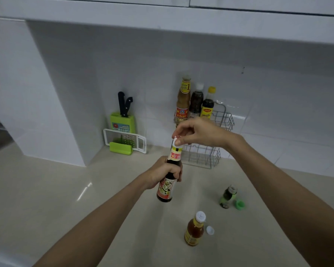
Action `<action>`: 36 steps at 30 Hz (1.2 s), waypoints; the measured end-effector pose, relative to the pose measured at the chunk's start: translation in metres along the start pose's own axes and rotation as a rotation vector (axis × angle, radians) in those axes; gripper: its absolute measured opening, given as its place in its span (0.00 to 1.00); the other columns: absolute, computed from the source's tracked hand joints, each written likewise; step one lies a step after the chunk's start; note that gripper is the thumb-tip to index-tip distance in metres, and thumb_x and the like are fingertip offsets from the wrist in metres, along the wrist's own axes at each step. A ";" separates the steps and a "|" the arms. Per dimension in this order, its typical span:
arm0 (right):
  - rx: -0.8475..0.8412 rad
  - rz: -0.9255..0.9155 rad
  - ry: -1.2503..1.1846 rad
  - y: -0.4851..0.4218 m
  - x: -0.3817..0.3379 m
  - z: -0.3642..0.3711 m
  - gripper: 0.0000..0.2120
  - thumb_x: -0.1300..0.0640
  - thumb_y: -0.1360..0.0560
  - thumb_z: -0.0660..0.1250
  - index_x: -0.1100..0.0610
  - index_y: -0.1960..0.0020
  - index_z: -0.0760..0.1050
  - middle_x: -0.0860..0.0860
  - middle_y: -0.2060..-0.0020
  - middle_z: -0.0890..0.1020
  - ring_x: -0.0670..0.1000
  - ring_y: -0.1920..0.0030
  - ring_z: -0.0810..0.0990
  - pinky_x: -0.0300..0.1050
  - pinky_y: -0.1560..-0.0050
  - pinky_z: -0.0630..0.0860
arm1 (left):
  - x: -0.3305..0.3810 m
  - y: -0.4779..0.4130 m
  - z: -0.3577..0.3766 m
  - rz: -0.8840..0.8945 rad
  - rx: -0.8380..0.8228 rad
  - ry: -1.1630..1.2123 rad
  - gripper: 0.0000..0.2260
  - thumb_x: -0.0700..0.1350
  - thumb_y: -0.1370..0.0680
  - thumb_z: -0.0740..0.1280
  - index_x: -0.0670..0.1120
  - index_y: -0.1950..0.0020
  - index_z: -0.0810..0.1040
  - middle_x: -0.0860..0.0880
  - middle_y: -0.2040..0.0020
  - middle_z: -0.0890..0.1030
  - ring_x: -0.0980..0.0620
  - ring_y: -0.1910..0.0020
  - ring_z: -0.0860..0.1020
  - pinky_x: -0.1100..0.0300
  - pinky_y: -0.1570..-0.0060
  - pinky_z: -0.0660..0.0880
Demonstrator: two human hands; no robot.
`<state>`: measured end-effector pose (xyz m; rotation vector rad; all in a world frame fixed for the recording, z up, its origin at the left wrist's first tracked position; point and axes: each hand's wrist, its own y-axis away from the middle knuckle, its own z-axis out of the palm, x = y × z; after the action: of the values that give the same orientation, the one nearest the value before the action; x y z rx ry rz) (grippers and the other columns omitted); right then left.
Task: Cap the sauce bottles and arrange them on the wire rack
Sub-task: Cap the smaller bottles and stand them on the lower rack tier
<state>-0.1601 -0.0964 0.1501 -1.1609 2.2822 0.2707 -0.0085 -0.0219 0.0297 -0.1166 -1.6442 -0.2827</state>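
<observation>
My left hand [163, 173] grips the neck of a dark sauce bottle [165, 189] with a red label, held above the counter. My right hand [197, 132] pinches the white cap [175, 142] on top of that bottle. On the counter stand an amber bottle [194, 229] with a small white cap [210, 229] lying beside it, and a small green bottle [227, 196] with a green cap [239, 204] next to it. The wire rack [216, 120] sits against the wall, its top tier holding three capped bottles [195, 102].
A green knife block [122, 121] with two black-handled knives stands left of the rack, and a white grater [125, 140] with a green holder sits in front of it. A white pillar juts out at the left. Cabinets hang overhead.
</observation>
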 end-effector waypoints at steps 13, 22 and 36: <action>-0.109 -0.119 0.231 0.003 0.000 -0.001 0.10 0.46 0.21 0.60 0.52 0.48 0.69 0.48 0.61 0.80 0.44 0.61 0.79 0.45 0.62 0.77 | 0.011 0.006 -0.009 -0.071 -0.268 0.067 0.09 0.36 0.43 0.61 0.37 0.65 0.74 0.40 0.70 0.77 0.44 0.70 0.74 0.60 0.63 0.74; 0.129 -0.148 0.390 0.004 0.017 0.012 0.19 0.38 0.23 0.54 0.53 0.56 0.66 0.52 0.67 0.76 0.51 0.70 0.73 0.51 0.70 0.71 | 0.013 -0.006 0.000 -0.021 0.184 -0.211 0.04 0.36 0.43 0.67 0.42 0.72 0.75 0.46 0.73 0.76 0.49 0.70 0.73 0.58 0.65 0.72; 0.233 0.032 0.386 -0.003 0.030 0.024 0.10 0.54 0.24 0.61 0.60 0.60 0.70 0.56 0.68 0.77 0.55 0.68 0.72 0.50 0.68 0.66 | 0.008 -0.019 0.014 -0.102 0.399 -0.375 0.05 0.42 0.44 0.69 0.45 0.72 0.76 0.49 0.73 0.80 0.49 0.72 0.76 0.58 0.67 0.74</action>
<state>-0.1626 -0.1089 0.1138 -1.1305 2.5786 -0.2243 -0.0278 -0.0378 0.0348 0.2302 -2.0509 -0.0025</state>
